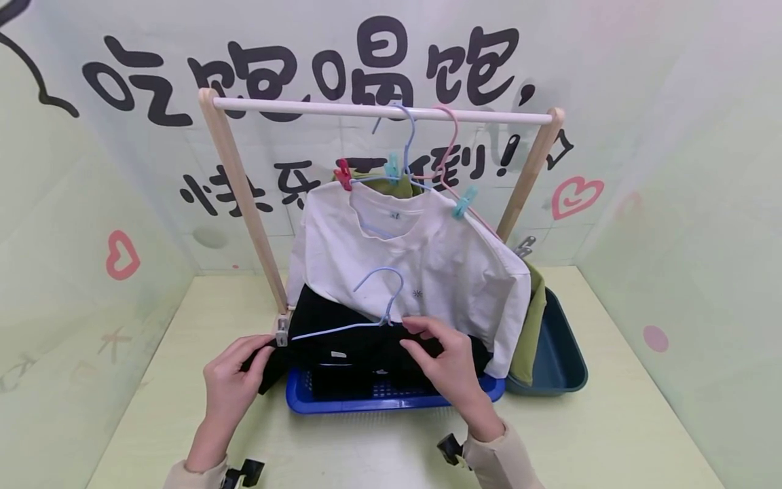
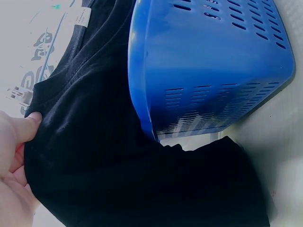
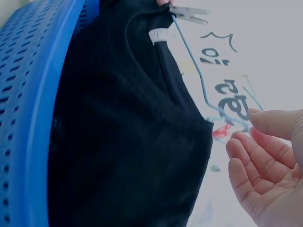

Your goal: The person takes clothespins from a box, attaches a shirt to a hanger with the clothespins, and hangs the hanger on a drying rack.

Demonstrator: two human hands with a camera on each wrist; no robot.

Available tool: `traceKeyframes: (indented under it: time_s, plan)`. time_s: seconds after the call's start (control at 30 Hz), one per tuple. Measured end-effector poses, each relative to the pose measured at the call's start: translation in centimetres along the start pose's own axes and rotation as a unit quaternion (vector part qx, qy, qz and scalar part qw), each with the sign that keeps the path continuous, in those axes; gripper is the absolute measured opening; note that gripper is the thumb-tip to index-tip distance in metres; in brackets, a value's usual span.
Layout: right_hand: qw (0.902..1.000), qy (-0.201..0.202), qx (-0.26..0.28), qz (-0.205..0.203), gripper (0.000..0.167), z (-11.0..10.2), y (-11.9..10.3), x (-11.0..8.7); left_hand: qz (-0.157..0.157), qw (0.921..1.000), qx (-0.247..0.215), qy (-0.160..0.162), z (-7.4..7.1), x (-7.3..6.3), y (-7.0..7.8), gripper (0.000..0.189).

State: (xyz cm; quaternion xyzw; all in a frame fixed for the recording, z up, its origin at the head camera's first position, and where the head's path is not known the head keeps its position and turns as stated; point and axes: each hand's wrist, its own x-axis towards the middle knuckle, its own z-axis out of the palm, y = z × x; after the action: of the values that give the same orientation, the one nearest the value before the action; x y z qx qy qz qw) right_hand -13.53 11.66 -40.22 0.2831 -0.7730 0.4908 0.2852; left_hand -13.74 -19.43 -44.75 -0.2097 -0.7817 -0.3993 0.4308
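A black T-shirt [image 1: 305,312] with a white neck label lies over a blue basket [image 1: 391,407]. My left hand [image 1: 235,377] pinches its left shoulder between thumb and fingers. Right beside those fingers a grey clothespin [image 1: 282,333] clips the shirt to one end of a light blue wire hanger [image 1: 342,330]. The hanger's hook points up in front of a white shirt. My right hand [image 1: 449,360] is near the hanger's neck and the shirt's other shoulder. In the right wrist view its fingers are loosely bent, with nothing between them.
Behind, a white long-sleeved shirt [image 1: 342,238] hangs from the rack's white rail [image 1: 305,106], with red and teal clothespins at its shoulders. A green garment [image 1: 528,339] hangs over a dark green basin [image 1: 571,367] at right. Wooden rack posts [image 1: 244,197] stand either side.
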Motion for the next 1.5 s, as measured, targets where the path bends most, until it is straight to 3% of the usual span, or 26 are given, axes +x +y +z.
traceKeyframes:
  time_s: [0.37,0.6,1.17,1.5]
  plan:
    - [0.9991,0.027,-0.014,0.029,0.030,-1.9,1.2,-1.3,0.000,1.0000,-0.001,-0.003,0.0,-0.2,-0.4,0.018]
    - [0.9955,0.051,-0.058,0.055,0.029,-4.1,-0.6,-1.1,-0.006,1.0000,0.001,-0.003,0.1,-0.2,-0.4,0.032]
    - [0.9837,0.081,-0.126,0.099,0.027,-7.9,0.2,-2.4,-0.005,1.0000,0.000,-0.003,0.1,-0.3,-0.4,0.031]
    - [0.9813,0.112,-0.112,0.110,0.032,-10.9,4.0,-4.8,-0.006,1.0000,-0.005,-0.002,0.1,-0.4,-0.5,0.026]
